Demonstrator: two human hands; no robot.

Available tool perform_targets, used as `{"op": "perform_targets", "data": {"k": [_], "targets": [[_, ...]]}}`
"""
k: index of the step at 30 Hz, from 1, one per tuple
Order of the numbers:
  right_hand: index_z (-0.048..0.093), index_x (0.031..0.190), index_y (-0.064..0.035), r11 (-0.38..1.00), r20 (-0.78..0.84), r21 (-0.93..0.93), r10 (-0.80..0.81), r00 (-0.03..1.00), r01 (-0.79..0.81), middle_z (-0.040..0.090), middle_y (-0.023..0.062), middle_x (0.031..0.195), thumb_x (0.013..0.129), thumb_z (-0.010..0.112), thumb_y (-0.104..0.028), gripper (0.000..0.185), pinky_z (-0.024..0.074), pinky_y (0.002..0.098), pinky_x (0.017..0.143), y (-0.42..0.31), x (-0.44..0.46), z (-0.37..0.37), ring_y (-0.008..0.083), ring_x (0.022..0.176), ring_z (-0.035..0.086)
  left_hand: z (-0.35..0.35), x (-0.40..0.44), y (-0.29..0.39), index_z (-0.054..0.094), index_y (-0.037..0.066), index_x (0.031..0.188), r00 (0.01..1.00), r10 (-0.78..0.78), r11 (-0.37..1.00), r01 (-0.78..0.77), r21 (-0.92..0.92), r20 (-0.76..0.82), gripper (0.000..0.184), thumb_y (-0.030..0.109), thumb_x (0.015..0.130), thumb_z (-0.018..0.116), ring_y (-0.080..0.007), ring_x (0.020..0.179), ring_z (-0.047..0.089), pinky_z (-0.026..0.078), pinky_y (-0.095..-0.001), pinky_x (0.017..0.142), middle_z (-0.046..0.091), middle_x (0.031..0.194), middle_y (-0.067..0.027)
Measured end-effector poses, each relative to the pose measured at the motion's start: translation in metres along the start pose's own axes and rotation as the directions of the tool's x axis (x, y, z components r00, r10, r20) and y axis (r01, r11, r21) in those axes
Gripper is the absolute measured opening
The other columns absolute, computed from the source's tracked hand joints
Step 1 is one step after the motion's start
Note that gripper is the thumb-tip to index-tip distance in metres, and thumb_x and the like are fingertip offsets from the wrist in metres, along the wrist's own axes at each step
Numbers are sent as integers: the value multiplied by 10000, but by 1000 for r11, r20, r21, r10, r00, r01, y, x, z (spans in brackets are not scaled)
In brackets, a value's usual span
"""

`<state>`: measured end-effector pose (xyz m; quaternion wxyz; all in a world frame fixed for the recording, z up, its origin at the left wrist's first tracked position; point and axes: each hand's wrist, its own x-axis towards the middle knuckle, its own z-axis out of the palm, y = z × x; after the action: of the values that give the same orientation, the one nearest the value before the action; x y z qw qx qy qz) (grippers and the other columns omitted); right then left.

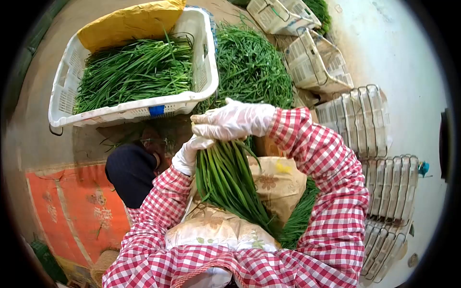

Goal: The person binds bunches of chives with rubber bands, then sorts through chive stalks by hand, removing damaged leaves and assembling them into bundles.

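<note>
A bunch of long green garlic chives (225, 180) hangs down across my lap, with its upper end between my gloved hands. My left hand (188, 154), in a white glove, is closed around the bunch near its top. Across that top end lies my right hand (233, 120), also in a white glove, its fingers stretched out flat to the left and touching the bunch and the left hand. The ends of the chives are hidden under the gloves. More chives (300, 216) lie beside my lap on the right.
A white plastic crate (206, 89) at upper left holds chives and a yellow sack (129, 24). Beside it lies a large loose heap of greens (252, 65). White baskets with metal handles (357, 117) line the right side. An orange sack (72, 211) covers the floor at left.
</note>
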<state>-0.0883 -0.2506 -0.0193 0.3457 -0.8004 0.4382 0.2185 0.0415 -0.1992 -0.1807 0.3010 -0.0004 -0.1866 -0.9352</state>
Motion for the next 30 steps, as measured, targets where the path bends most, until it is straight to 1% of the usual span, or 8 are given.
{"op": "perform_targets", "data": {"k": [3, 5, 14, 21, 23, 26, 28, 30], "targets": [[398, 1372, -53, 793, -213, 609, 140, 967, 19, 470, 218, 1325, 809, 250, -787, 937, 450, 421, 963, 4, -6, -12, 332, 1163, 523, 40, 4, 9, 306, 54, 1398, 1000, -4, 976, 10, -220, 27, 782, 232, 727, 665, -381, 1077, 557, 462, -494, 928, 522, 1212, -230], [526, 1262, -12, 817, -582, 536, 177, 794, 211, 594, 229, 1151, 805, 308, -782, 921, 482, 395, 912, 16, -20, -22, 312, 1100, 564, 52, 6, 16, 220, 100, 1454, 997, 54, 995, -48, -88, 64, 842, 222, 744, 657, -406, 1037, 573, 474, -523, 901, 519, 1197, -248], [661, 711, 3, 932, -659, 82, -215, 721, 352, 616, 175, 623, 895, 468, -563, 626, 500, 421, 564, -12, -18, 4, 335, 577, 607, 61, 2, 16, 404, 16, 1320, 934, 70, 977, 7, 215, -351, 713, 184, 702, 717, -232, 989, 602, 503, -384, 901, 579, 1142, -135], [682, 809, -73, 895, -566, -196, -437, 699, 401, 654, 122, 737, 961, 449, -340, 385, 281, 500, 1086, -18, -18, 36, 265, 848, 648, 41, -3, 4, 424, 29, 1313, 944, 129, 991, -114, 66, -303, 711, 277, 722, 732, -250, 1062, 581, 490, -376, 920, 568, 1187, -117], [641, 1057, -40, 942, -494, -201, -335, 802, 270, 661, 149, 954, 936, 389, -503, 541, 455, 412, 857, -10, -18, 33, 318, 808, 630, 39, 5, 7, 411, 21, 1322, 915, 232, 958, -156, 240, -331, 765, 369, 727, 744, -255, 1069, 578, 488, -375, 918, 574, 1173, -120], [542, 1212, -56, 950, -812, -142, -272, 516, 277, 640, 169, 993, 951, 329, -524, 577, 465, 409, 902, 10, -26, 21, 295, 875, 635, 46, 4, 14, 386, 23, 1335, 988, -6, 955, 51, 291, -154, 938, 573, 666, 743, -249, 1115, 550, 479, -382, 937, 539, 1219, -114], [471, 1289, -17, 994, -497, -50, -113, 860, 102, 580, 213, 1163, 931, 293, -592, 701, 356, 483, 1027, 8, -23, 33, 326, 1129, 535, 29, 1, 5, 387, 28, 1335, 989, 35, 990, -16, 139, -140, 876, 493, 689, 752, -258, 1115, 547, 474, -389, 946, 532, 1228, -119], [414, 1348, -55, 991, -630, -81, -134, 765, 107, 487, 177, 1316, 938, 283, -580, 679, 181, 589, 1087, 1, -27, 58, 309, 1246, 452, 18, -6, -8, 364, 37, 1355, 975, 75, 995, -86, -41, -209, 792, 344, 731, 744, -281, 1122, 536, 452, -406, 981, 502, 1267, -132]]}}
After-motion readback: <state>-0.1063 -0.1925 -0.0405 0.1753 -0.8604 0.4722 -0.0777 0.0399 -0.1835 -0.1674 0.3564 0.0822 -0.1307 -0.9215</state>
